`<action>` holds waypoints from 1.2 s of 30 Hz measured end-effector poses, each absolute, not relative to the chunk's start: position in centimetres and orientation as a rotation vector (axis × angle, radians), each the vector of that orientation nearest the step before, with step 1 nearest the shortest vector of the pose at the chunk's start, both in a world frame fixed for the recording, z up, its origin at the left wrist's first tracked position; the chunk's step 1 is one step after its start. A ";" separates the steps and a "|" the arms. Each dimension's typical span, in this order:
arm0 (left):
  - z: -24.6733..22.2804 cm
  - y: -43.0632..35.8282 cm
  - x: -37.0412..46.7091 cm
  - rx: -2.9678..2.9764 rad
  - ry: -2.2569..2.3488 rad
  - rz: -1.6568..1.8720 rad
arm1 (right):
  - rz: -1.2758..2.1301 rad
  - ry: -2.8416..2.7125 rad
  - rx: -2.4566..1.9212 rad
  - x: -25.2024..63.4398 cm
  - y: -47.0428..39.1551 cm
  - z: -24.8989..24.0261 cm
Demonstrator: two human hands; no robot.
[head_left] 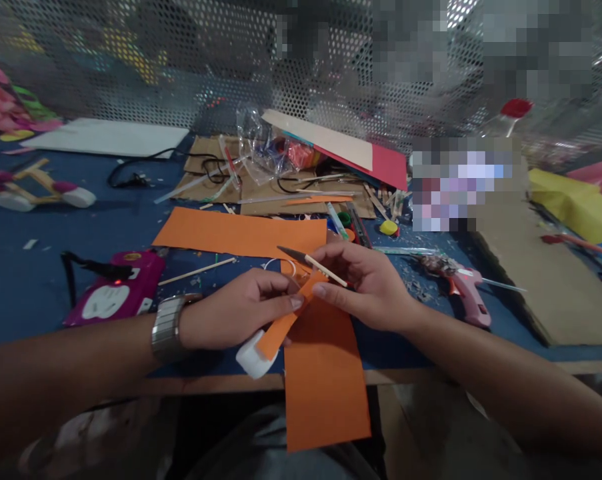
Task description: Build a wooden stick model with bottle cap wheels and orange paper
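L hand clamped on orange strip | R hand clamped on dark-tipped stick, thumb @ strip's upr end | orange sheet below, hangs past tbl edge

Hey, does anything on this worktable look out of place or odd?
Yes, two things. An orange rectangular paper sheet sticks out past the front edge of the blue worktable. Also, the pink plastic glue gun lies on its side near scattered scraps, with a dark, rough lump at its front end, perhaps residue.
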State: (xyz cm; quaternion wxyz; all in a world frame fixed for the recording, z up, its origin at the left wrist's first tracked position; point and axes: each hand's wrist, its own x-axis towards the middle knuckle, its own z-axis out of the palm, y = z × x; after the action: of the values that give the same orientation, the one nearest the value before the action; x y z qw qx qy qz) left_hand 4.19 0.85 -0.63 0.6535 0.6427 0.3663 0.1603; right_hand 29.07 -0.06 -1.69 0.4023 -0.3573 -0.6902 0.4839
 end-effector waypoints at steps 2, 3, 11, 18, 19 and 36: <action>-0.6 0.9 4.2 1.559 0.820 0.361 | 1.167 -1.745 -0.885 29.0 -0.1 -1.9; -0.6 1.0 4.2 1.599 0.820 0.362 | 1.135 -1.748 -0.873 29.0 -0.1 -1.9; -0.5 1.1 4.0 1.547 0.772 0.339 | 0.902 -1.935 -0.846 29.8 -0.2 -1.4; -0.8 0.9 4.0 1.551 0.794 0.430 | 1.021 -1.813 -0.848 29.7 -0.1 -1.6; -0.8 0.9 4.0 1.573 0.793 0.440 | 1.066 -1.788 -0.856 29.6 -0.1 -1.6; -1.0 0.6 4.1 1.730 0.777 0.394 | 1.323 -1.748 -0.888 29.3 -0.5 -1.9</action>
State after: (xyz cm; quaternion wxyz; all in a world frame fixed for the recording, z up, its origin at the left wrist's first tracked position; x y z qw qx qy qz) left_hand 4.11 0.60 -0.96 0.5667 0.7359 0.3305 0.1676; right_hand 29.26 -0.51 -1.93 0.3785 -0.3476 -0.6842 0.5176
